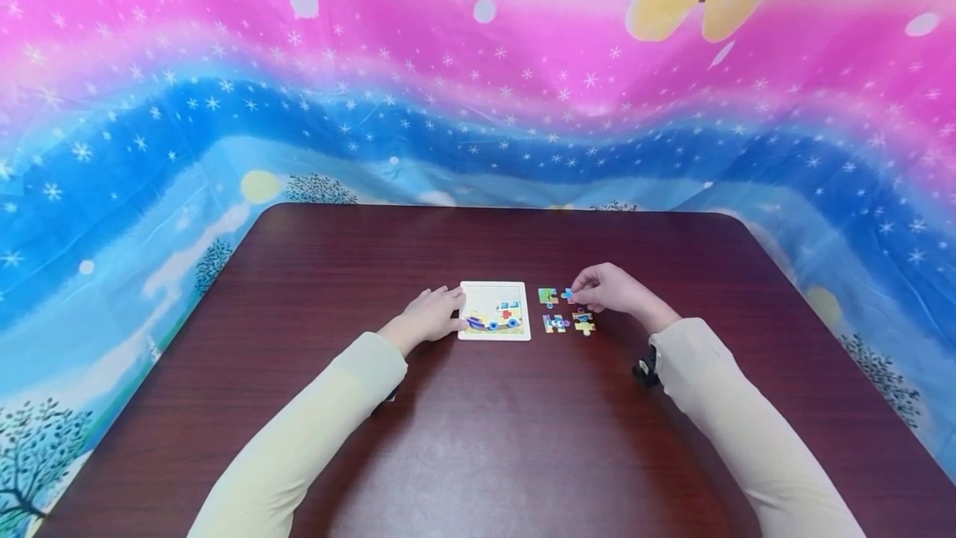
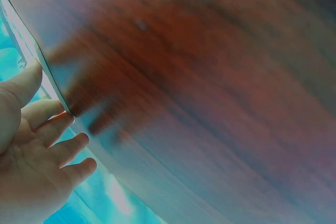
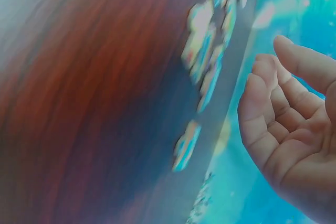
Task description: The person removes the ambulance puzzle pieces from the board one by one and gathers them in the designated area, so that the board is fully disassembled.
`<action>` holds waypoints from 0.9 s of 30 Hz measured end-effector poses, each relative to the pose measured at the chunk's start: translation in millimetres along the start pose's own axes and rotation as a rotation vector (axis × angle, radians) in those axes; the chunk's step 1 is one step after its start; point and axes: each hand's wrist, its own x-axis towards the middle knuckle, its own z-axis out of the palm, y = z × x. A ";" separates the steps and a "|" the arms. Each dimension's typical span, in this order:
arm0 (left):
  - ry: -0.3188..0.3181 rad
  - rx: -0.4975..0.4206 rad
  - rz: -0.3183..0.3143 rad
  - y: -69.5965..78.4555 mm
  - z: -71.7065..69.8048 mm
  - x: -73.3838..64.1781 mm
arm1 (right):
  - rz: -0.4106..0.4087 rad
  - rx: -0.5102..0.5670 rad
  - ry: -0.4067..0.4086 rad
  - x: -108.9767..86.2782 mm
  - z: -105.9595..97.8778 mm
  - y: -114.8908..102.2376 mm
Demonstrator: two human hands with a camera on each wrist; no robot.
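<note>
A square puzzle board (image 1: 495, 339) with a pale rim lies on the table, showing a yellow and blue vehicle in its lower part. At its left edge rests my left hand (image 1: 431, 314), thumb and fingertips touching the rim; the left wrist view shows these fingers (image 2: 55, 153) spread and fairly straight. To the board's right lie several jigsaw pieces: a green one (image 1: 548, 296), a blue one (image 1: 568, 295) and others in the row below. My right hand (image 1: 608, 287) hovers over the upper right pieces, partly hiding them. In the right wrist view its fingers (image 3: 257, 103) are loosely curled, holding nothing.
The dark red-brown wooden table (image 1: 478, 438) has rounded far corners. A patterned cloth (image 1: 478, 123) in pink and blue hangs behind it and along both sides. One piece (image 3: 186, 145) lies apart from the others in the right wrist view.
</note>
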 end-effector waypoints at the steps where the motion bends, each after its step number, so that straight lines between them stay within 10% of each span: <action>1: 0.001 -0.001 0.000 0.1 -0.2 -0.4 | -0.012 0.007 0.003 2.0 2.1 -3.4; 27: 0.009 0.001 0.004 0.8 -1.1 -2.4 | -0.035 -0.178 -0.086 30.1 60.7 -53.1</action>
